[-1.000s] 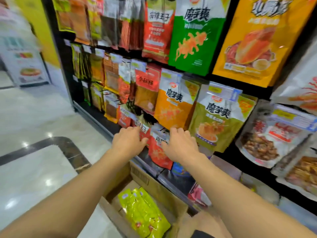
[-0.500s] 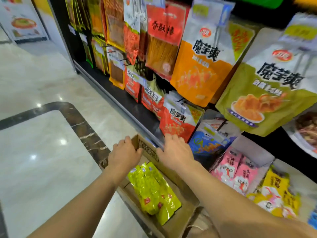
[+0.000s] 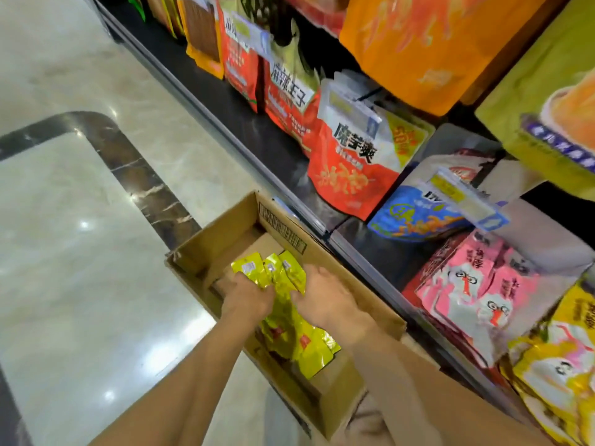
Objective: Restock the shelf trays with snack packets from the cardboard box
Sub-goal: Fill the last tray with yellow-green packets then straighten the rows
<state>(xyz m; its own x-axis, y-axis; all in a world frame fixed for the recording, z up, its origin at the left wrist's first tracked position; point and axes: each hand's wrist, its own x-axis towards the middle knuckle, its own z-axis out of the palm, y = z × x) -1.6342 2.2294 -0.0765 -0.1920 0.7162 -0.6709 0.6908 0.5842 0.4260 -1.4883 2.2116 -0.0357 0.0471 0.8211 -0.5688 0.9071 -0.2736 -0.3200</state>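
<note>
An open cardboard box point(image 3: 222, 239) stands on the floor against the shelf base. Several shiny yellow-green snack packets point(image 3: 296, 336) lie inside it. My left hand point(image 3: 246, 297) is down in the box, its fingers curled round the left side of the packets' far ends. My right hand point(image 3: 325, 297) reaches in beside it and touches the same bunch from the right; its fingertips are hidden behind the packets. The shelf trays point(image 3: 547, 246) to the right hold pink and yellow packets.
Hanging snack bags fill the shelf above: a red-and-white bag point(image 3: 351, 169), a blue bag point(image 3: 415, 217), orange and olive bags higher up. The shelf's metal base rail point(image 3: 199, 101) runs diagonally. Polished marble floor point(image 3: 64, 252) with a dark inlay strip lies to the left.
Both hands dropped from the hanging bags to the box rim, then into the box onto the yellow-green packets. The view tilted downward.
</note>
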